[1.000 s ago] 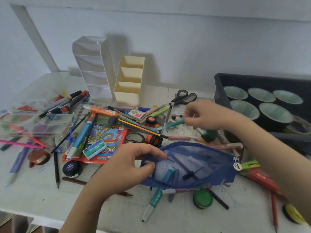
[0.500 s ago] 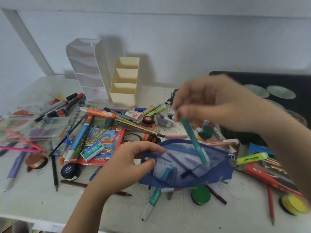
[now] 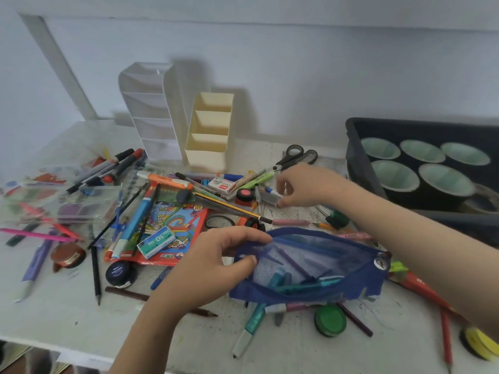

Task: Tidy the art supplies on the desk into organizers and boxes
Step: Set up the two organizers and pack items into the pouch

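A blue mesh pouch (image 3: 324, 255) lies open on the desk in front of me, with several pens inside, among them a teal marker (image 3: 310, 286). My left hand (image 3: 205, 268) pinches the pouch's left rim and holds its mouth open. My right hand (image 3: 310, 188) reaches over the pile behind the pouch, its thumb and fingers pinching a small grey-white item (image 3: 271, 197) beside a blue-tipped pen. Two organizers with nothing in them stand at the back, a white one (image 3: 151, 112) and a cream one (image 3: 209, 133).
Pens, pencils and markers litter the desk. Black scissors (image 3: 294, 157) lie behind my right hand. A dark tray (image 3: 359, 157) of cups fills the right. A coloured pencil box (image 3: 172, 222) carries a staples box (image 3: 156, 242). A green lid (image 3: 330, 319) and yellow tape (image 3: 480, 344) lie near the front edge.
My right hand dropped the teal marker into the pouch, then moved back to the pile near the scissors and took hold of a small item. The left hand kept its hold on the pouch.
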Demonstrator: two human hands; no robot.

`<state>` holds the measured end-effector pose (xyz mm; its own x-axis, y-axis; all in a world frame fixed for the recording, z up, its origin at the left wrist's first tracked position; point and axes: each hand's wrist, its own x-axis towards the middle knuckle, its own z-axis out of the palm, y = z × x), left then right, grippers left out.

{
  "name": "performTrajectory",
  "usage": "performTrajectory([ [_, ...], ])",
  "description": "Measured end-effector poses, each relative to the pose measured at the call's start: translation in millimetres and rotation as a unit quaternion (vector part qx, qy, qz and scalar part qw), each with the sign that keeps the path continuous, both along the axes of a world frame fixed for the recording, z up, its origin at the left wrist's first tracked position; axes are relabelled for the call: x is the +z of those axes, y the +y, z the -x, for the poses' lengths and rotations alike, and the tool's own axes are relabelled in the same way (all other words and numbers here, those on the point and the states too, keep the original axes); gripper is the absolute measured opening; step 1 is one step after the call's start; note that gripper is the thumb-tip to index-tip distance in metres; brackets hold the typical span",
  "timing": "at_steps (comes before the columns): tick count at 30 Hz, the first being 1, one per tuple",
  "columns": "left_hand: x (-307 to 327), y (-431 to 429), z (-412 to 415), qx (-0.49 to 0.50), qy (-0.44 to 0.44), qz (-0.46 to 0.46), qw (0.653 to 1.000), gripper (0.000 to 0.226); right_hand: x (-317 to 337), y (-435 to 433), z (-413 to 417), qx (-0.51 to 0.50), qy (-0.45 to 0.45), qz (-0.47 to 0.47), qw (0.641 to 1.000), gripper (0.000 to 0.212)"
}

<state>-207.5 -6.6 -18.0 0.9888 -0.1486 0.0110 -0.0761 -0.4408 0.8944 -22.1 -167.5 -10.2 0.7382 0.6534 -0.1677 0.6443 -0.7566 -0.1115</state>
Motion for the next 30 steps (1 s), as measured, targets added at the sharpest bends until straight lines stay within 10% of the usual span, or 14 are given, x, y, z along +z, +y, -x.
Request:
performTrajectory([
  [10, 0, 1, -2, 0.010, -0.013, -0.006, 1.000, 0.039, -2, 2, 2, 0.058, -0.122, -0.046, 0.990, 0.015],
  [24, 1, -5, 1, 0.031, -0.063, -0.029, 0.997, 0.045, 91, -48, 62, 0.003, 0.073, -0.438, 0.896, 0.007],
  [30, 0, -6, 4, 0.016, -0.042, -0.014, 0.999, 0.042, 91, -45, 83, 0.111, 0.126, -0.241, 0.956, 0.012],
])
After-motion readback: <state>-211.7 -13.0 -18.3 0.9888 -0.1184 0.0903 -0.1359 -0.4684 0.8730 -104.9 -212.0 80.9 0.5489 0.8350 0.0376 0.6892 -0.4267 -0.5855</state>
